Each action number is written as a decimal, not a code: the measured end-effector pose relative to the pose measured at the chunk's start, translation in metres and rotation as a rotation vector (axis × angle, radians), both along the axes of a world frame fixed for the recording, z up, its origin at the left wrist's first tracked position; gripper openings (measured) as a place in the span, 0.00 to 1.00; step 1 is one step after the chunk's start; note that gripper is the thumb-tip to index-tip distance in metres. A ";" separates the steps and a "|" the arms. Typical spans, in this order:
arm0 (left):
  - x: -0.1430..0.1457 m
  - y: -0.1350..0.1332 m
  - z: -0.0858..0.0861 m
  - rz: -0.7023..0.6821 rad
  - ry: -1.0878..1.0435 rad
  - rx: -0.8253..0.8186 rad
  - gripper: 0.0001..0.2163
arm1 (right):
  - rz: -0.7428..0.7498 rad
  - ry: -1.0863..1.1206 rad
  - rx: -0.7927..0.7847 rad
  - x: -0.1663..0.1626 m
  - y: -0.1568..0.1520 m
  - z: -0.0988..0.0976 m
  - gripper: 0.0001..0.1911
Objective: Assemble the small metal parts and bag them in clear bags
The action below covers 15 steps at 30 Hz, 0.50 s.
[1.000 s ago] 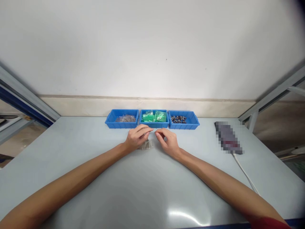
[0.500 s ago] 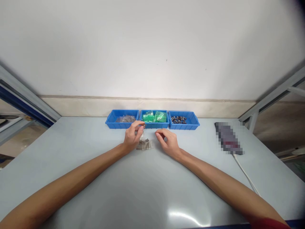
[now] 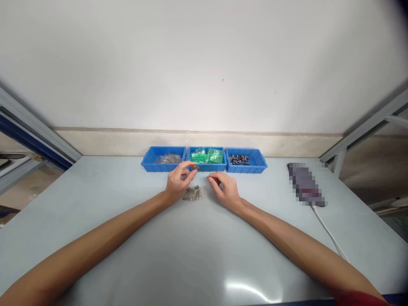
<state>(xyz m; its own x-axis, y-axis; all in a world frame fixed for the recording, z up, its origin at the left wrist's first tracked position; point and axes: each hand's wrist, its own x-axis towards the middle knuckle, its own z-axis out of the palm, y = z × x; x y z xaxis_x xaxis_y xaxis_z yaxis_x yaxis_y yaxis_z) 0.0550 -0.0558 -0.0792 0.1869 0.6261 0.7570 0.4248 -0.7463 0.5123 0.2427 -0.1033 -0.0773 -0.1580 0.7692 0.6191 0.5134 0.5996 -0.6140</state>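
My left hand (image 3: 179, 182) is raised a little off the table, its thumb and fingers pinched on a small dark part (image 3: 195, 167) just in front of the middle tray. A clear bag of small dark parts (image 3: 193, 194) lies on the table below and to the right of it. My right hand (image 3: 225, 188) rests on the table to the right of the bag, fingers curled in, and whatever they hold is too small to make out. Behind the hands stand three blue trays in a row.
The left tray (image 3: 163, 159) holds clear bags, the middle tray (image 3: 206, 165) green bags, the right tray (image 3: 246, 168) loose dark metal parts. A blurred dark device (image 3: 305, 184) with a white cable (image 3: 328, 231) lies at the right. A wall rises behind the grey table (image 3: 197, 250).
My left hand has lifted off the bag and pulled up toward the trays with a small part pinched in its fingers, uncovering the bag. My right hand has barely moved.
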 end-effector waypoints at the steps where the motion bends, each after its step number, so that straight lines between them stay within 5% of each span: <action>1: 0.000 0.000 0.000 -0.009 0.004 0.002 0.09 | 0.000 0.000 -0.001 0.000 0.000 0.000 0.10; 15: 0.001 0.000 -0.002 -0.089 0.161 0.156 0.06 | -0.003 0.014 0.022 0.000 0.004 -0.007 0.12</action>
<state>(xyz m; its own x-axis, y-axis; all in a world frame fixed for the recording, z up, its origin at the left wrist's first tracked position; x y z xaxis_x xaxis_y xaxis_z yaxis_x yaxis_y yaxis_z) 0.0561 -0.0561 -0.0814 0.3624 0.4798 0.7990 0.4207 -0.8492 0.3191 0.2428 -0.0998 -0.0841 -0.1471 0.7557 0.6382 0.5070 0.6116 -0.6073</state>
